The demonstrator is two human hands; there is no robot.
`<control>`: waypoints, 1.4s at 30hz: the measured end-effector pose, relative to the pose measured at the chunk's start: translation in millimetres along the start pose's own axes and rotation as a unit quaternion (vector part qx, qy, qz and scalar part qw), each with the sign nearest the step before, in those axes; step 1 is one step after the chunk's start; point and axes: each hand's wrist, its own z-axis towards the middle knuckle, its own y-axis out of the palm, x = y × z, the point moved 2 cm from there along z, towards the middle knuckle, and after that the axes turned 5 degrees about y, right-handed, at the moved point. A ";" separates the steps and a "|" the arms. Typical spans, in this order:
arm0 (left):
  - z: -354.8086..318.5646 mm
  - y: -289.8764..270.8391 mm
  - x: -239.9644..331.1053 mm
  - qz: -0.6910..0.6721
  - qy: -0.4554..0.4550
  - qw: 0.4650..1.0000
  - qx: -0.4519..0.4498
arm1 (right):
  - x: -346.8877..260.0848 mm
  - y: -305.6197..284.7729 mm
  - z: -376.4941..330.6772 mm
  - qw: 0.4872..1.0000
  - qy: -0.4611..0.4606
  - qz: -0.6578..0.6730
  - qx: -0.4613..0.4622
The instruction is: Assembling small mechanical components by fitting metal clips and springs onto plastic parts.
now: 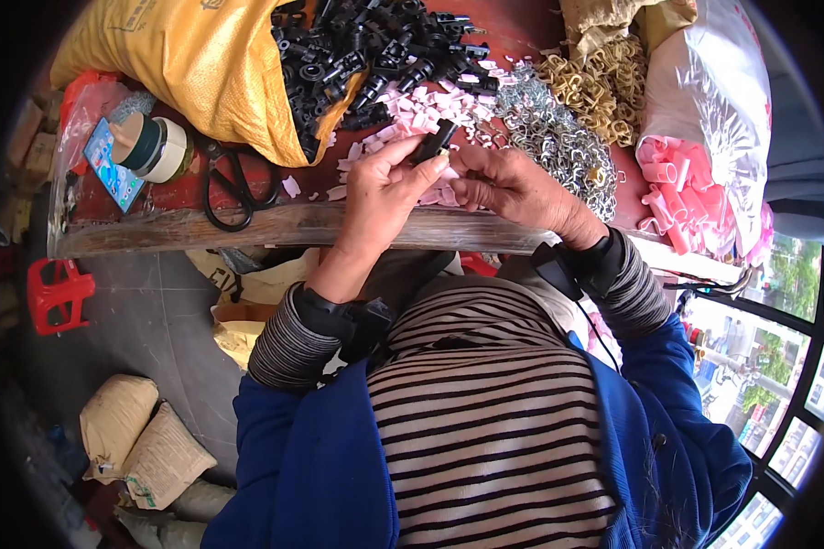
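Note:
Above the table's near edge, my left hand (382, 183) grips a black plastic fitting (438, 139) between thumb and fingers, its dark end pointing up and away. Close beside it on the right, my right hand (515, 188) has its thumb and fingertips pinched at the lower end of the fitting. Something small and pale pink seems to be at those fingertips, too little shown to name. Under and behind both hands lie loose pink plastic pieces (418, 112). A heap of similar black fittings (352, 64) spills from a yellow woven sack (206, 73) at the far left.
Silver metal hooks (554, 137) and brass-coloured clips (618, 87) are piled right of my hands. Beyond them, a white plastic bag (714, 91) holds pink tubes (673, 183). Black-handled scissors (233, 188), a round jar (160, 146) and a blue card (110, 169) lie left. A red stool (59, 295) stands below.

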 end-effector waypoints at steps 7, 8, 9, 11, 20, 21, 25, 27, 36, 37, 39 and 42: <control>0.6 13.1 -0.1 -0.023 -0.082 0.996 -0.035 | 13.6 -2.5 -19.5 0.985 0.019 0.158 0.070; 0.5 15.9 0.2 -0.040 -0.114 0.992 -0.041 | 14.7 -3.6 -22.8 0.978 0.021 0.189 0.089; 0.3 19.1 0.3 -0.057 -0.146 0.986 -0.047 | 16.3 -4.1 -25.2 0.977 0.019 0.192 0.093; 0.3 26.8 2.3 -0.073 -0.171 0.981 -0.045 | 20.8 -4.8 -30.2 0.965 0.002 0.241 0.107; -3.9 54.8 -7.2 -0.079 -0.227 0.969 -0.053 | 34.4 -2.0 -54.4 0.937 0.017 0.283 0.206; -4.1 57.2 -7.8 -0.062 -0.221 0.972 -0.050 | 34.1 -2.7 -57.1 0.935 0.016 0.286 0.211; -4.3 62.5 -8.3 -0.042 -0.218 0.973 -0.067 | 31.2 -5.6 -65.6 0.967 0.045 0.130 0.212; -4.8 62.8 -10.5 -0.047 -0.230 0.969 -0.077 | 34.6 -4.0 -67.0 0.962 0.056 0.131 0.234; -11.2 54.6 -16.2 -0.104 -0.275 0.952 -0.087 | 15.2 -3.5 -65.1 0.895 -0.113 -0.096 0.422; -12.2 53.0 -16.6 -0.111 -0.278 0.950 -0.086 | 15.1 -4.4 -63.5 0.896 -0.114 -0.098 0.417; -13.8 51.0 -15.0 -0.117 -0.280 0.949 -0.086 | 15.3 -8.7 -61.2 0.895 -0.166 -0.182 0.373; -15.5 48.6 -12.5 -0.125 -0.284 0.946 -0.089 | 15.4 -11.0 -62.1 0.908 -0.165 -0.204 0.328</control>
